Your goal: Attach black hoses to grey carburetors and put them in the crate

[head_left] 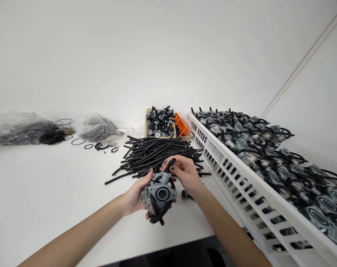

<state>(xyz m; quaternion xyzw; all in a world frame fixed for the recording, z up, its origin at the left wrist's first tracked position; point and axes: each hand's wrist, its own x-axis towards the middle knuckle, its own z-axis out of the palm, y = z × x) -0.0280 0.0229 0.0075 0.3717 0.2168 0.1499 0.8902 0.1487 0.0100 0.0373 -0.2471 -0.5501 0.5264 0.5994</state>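
Observation:
A silver carburetor (pixel 159 193) with a round bore and a looped black hose is held up over the front of the table. My left hand (pixel 136 193) is wrapped round its left side and underside. With the fingers of my right hand (pixel 186 172) I grip the black rubber cap (pixel 171 165) on top of the carburetor's upright neck. Beyond my hands lies a heap of black rubber hoses (pixel 154 154). A small black part with a grey ring (pixel 184 194) lies by my right wrist, partly hidden behind it.
On the right stands a white slatted crate (pixel 240 174) full of carburetors (pixel 283 172). A cream tray (pixel 146 124) of small caps and an orange bin (pixel 182 122) are at the back. Plastic bags (pixel 93 126) and black rings (pixel 78 141) lie at the left.

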